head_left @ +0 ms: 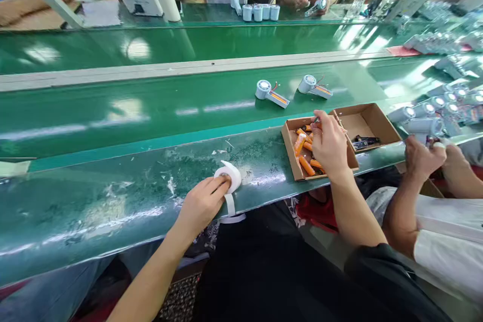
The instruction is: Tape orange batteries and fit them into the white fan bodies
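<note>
My left hand [206, 200] grips a roll of white tape [234, 177] at its core, near the front edge of the green bench. A loose strip of the tape hangs down toward that edge. Over a small cardboard box [298, 173], my right hand [330, 143] has its thumb and fingers pinched together. Something small and dark may be at the fingertips, but it is too small to name. Orange cylindrical battery cells [306, 165] lie loosely in the box, partly hidden under my right hand.
A second cardboard box [372, 123] holds dark pieces. Two white-and-grey fan units [272, 94] [315, 86] with wires lie on the green belt [169, 110]. Many similar units [426, 110] crowd the right. A co-worker's hands [426, 158] work close by; other people stand across the line.
</note>
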Demonstrator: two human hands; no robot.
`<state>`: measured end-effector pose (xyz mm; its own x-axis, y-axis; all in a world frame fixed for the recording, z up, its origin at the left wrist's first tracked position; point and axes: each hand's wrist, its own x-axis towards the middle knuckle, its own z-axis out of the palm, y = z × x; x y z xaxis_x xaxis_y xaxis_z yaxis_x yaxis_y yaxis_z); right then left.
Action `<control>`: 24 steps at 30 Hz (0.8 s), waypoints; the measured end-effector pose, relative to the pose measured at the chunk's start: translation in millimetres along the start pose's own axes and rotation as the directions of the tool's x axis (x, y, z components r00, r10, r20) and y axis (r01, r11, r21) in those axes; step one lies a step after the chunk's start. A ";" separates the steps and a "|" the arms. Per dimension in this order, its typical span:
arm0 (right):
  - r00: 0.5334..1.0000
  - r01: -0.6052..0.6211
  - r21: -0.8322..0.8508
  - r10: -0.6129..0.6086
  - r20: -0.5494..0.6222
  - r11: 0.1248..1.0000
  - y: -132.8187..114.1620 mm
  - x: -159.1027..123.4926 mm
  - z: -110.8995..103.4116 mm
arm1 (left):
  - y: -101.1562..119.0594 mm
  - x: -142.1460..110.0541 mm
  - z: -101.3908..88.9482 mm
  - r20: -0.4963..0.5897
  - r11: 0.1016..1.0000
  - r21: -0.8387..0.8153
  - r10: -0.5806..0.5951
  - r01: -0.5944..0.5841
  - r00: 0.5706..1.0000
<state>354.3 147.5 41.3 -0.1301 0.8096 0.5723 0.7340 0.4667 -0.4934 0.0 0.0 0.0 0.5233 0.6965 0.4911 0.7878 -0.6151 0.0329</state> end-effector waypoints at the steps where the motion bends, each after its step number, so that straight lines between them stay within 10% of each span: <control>1: 0.995 -0.030 0.068 0.037 -0.096 0.997 6.3 3.3 -5.9 | 0.1 -2.5 2.4 0.003 1.000 -0.002 -0.007 0.007 1.000; 4: 0.976 -0.113 0.303 0.163 -0.146 0.946 15.8 8.2 -17.0 | 0.7 -8.0 7.6 0.008 1.000 -0.011 -0.023 0.023 1.000; 12: 0.823 -0.546 0.660 0.187 0.536 0.515 -51.2 -26.4 1.0 | 14.7 8.7 -8.2 0.081 0.999 -0.023 0.032 -0.031 0.996; 24: 0.754 -0.517 0.536 0.058 0.654 0.668 -87.4 -51.0 20.4 | 24.8 22.4 -28.9 0.130 0.985 0.105 0.123 -0.137 0.984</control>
<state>283.3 72.7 41.9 -0.4913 0.8706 -0.0258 0.1999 0.0839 -0.9762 21.9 -10.3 36.9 0.6540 0.6578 0.3737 0.7384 -0.6625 -0.1260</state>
